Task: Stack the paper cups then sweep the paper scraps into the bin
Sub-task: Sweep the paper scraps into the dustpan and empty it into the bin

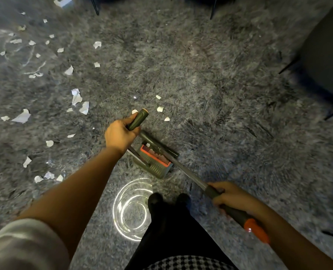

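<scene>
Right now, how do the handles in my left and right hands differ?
The left handle has a pale end cap; the right handle an orange end. The left handle points away from you; the right handle slants back toward you. Both are dark and gripped.

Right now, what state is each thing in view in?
Dustpan: down on the carpet, handle raised.
Broom: tilted, head at the dustpan.
Left hand: grips the dustpan handle.
Right hand: grips the broom pole.
Paper scraps: scattered on the carpet, unswept.
</scene>
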Demonstrator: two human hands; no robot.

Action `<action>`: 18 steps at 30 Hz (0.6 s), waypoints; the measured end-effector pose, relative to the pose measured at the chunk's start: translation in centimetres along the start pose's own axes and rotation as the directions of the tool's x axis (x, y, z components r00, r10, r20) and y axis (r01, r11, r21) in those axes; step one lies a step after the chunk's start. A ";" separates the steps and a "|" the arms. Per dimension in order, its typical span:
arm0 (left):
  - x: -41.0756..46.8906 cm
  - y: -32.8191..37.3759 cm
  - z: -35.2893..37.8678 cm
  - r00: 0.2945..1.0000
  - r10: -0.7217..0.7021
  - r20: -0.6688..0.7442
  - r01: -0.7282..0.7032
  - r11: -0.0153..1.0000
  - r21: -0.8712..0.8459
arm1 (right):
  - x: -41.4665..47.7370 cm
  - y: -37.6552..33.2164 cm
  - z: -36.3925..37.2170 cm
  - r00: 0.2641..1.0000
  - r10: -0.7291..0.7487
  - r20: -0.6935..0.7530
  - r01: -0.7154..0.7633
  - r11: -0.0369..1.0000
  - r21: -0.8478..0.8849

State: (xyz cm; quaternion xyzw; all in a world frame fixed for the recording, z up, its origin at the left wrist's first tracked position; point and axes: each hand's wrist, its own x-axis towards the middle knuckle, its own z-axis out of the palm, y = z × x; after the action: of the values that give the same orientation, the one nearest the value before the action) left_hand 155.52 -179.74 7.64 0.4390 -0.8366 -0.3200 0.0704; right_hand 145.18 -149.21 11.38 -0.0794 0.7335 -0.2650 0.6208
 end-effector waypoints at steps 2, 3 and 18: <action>-0.2 -0.2 -0.2 1.000 0.002 0.006 -0.002 1.000 -0.011 | -1.2 0.2 -0.7 1.000 0.005 0.021 -0.008 0.994 0.111; -0.3 -0.3 -0.3 1.000 0.002 0.013 -0.002 1.000 -0.016 | -1.6 0.2 -1.0 1.000 -0.001 0.022 -0.002 0.992 0.125; 0.5 -3.1 -2.9 0.971 -0.152 -0.184 0.115 0.974 -0.197 | 3.6 -8.2 -2.3 0.981 -0.021 -0.191 0.008 0.998 -0.069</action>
State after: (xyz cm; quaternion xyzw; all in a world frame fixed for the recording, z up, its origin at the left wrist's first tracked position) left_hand 158.52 -182.81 7.96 0.5159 -0.7605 -0.3548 0.1719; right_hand 140.43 -157.09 12.51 -0.0801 0.7979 -0.2508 0.5423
